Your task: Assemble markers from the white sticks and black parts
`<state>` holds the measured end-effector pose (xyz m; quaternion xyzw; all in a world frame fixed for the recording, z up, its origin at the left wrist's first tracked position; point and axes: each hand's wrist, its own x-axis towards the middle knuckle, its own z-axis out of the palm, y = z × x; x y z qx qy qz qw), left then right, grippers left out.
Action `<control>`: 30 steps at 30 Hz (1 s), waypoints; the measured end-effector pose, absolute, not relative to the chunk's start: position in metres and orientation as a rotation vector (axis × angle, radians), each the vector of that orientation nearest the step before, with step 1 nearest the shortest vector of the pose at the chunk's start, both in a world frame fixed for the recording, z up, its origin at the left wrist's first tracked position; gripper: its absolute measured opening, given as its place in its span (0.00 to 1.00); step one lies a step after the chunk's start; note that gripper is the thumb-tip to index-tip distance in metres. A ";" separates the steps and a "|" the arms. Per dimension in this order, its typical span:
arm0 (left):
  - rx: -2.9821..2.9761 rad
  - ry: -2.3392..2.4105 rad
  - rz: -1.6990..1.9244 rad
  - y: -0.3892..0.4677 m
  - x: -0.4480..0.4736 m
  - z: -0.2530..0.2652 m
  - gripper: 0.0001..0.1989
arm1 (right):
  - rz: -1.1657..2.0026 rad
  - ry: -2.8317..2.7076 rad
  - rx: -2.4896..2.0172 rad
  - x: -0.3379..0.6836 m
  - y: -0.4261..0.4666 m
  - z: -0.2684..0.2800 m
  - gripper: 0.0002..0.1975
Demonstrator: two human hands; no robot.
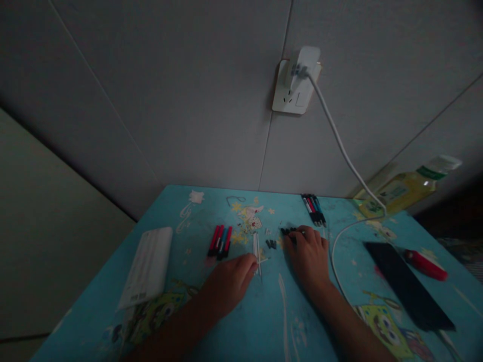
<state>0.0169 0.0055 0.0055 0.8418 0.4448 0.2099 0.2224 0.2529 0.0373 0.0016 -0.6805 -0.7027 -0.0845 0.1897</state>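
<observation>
My left hand point(231, 279) is closed in a pinch, and a thin white pen refill point(263, 260) sticks out from its fingertips. Beneath that, several white refills point(256, 242) lie side by side on the blue tabletop. My right hand point(310, 254) curls its fingers down onto a row of black pen parts point(287, 231), partly hiding them. Between the hands are several short dark grey grips point(270, 244). Red and blue pen barrels point(220, 241) lie in a row just beyond my left hand. Another group of pens point(314, 209) rests farther back on the right.
A white power strip-like box point(148, 264) lies at the left. On the right are a dark flat phone-like slab point(407, 284), a red-handled object point(426, 264) and a bottle of yellow liquid point(405, 190). A white cable point(339, 141) runs from the wall socket point(290, 95) across the table.
</observation>
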 end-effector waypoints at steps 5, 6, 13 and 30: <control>2.343 1.243 0.559 0.004 0.016 0.007 0.10 | 0.130 -1.806 -1.714 0.257 0.030 0.002 0.12; 2.347 1.241 0.551 0.004 0.016 0.007 0.10 | 0.245 -1.759 -1.683 0.257 0.026 0.002 0.13; 2.333 1.265 0.513 0.006 0.016 0.008 0.11 | 0.195 -1.903 -1.662 0.258 0.017 -0.005 0.11; 2.378 1.211 0.492 0.007 0.014 0.005 0.16 | -0.056 -2.174 -1.732 0.247 0.021 -0.004 0.12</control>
